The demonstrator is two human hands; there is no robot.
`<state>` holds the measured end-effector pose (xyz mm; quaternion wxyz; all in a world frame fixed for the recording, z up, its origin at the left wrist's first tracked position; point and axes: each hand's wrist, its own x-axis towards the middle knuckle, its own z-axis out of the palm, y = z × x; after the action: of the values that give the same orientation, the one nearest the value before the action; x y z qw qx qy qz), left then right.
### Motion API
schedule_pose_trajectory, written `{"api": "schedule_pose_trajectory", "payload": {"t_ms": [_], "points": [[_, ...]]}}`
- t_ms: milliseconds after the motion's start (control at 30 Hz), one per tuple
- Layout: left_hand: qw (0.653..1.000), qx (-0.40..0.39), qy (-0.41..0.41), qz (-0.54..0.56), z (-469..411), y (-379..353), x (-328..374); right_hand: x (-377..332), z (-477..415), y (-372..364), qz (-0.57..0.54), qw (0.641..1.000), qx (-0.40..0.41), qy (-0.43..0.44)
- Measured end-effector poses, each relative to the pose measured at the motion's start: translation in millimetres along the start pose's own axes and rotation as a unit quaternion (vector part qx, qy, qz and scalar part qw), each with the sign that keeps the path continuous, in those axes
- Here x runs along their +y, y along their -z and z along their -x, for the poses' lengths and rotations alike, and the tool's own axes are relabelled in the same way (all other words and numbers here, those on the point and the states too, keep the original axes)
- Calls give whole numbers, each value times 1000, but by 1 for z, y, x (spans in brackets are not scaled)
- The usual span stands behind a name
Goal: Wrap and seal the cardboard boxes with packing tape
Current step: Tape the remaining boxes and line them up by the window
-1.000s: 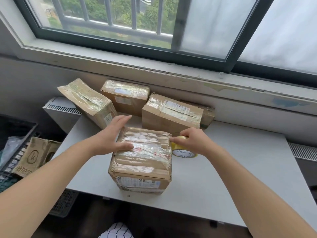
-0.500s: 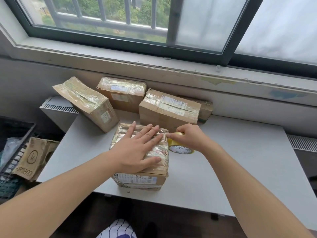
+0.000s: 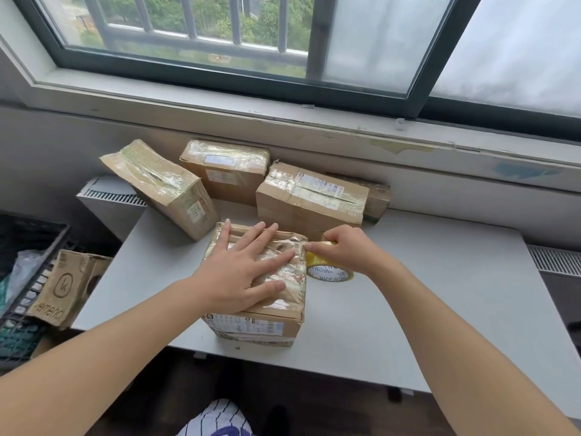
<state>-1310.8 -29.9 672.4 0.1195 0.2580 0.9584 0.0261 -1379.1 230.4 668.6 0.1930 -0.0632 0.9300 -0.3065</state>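
A taped cardboard box (image 3: 270,322) stands near the front edge of the grey table (image 3: 424,309). My left hand (image 3: 242,272) lies flat on its shiny top, fingers spread and straight. My right hand (image 3: 349,251) grips a yellow roll of packing tape (image 3: 330,272) that sits just right of the box, fingers curled over the roll at the box's top right edge.
Three taped boxes stand behind: a tilted one (image 3: 166,187) at left, one (image 3: 224,169) against the wall, one (image 3: 309,198) in the middle, with a smaller box (image 3: 377,199) behind it. A printed carton (image 3: 67,286) and a black crate (image 3: 22,278) lie left of the table.
My left hand moved from the box's far left corner onto its top and spread flat. My right hand stayed on the tape roll beside the box.
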Motion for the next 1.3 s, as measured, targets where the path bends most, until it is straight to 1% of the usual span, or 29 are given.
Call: {"api": "schedule_pose_trajectory", "payload": {"t_ms": [133,300,367,500,600,667,767,833,900,967,1000,1067,1100,1133,1167,1233,1300], "points": [[1000,-8,-7,-6,1,1,0,1,0,-3,-4,1000,-2,-2],[998,-28,-53,-31,6,3,-14,-2,7,-4,-1,1000,-19,-8],[999,-23,-22,-39,11,2,-22,-2,9,-4,-2,1000,-19,-9],[995,-9,93,-30,21,-3,-24,-3,10,-10,-12,1000,-17,-4],[992,-16,121,-31,17,-5,-11,-6,10,-11,-5,1000,-16,-3],[994,-20,107,-16,11,-3,2,-5,10,-11,5,1000,-14,-2],[998,-40,50,8,3,-4,34,-5,10,-14,8,1000,-6,7],[998,-41,50,11,-1,-6,49,-8,10,-15,13,1000,-5,12],[998,-42,42,15,-4,-3,45,-9,12,-15,4,1000,-11,6],[998,-54,20,10,-2,6,25,-5,18,-15,-33,999,-37,-1],[998,-66,16,-3,1,11,13,-3,22,-16,-57,996,-65,-1],[996,-83,21,-25,7,18,-9,-1,31,-22,-136,976,-171,5],[996,-84,25,-34,9,19,-17,-1,33,-27,-180,957,-228,11],[995,-83,30,-40,11,18,-23,-3,35,-33,-210,941,-266,19],[996,-75,36,-43,12,17,-27,-6,36,-38,-228,932,-281,25],[997,-42,42,-42,14,10,-34,-14,36,-46,-243,927,-284,32],[997,35,53,-50,18,3,-33,-20,36,-52,-261,922,-285,33]]}}
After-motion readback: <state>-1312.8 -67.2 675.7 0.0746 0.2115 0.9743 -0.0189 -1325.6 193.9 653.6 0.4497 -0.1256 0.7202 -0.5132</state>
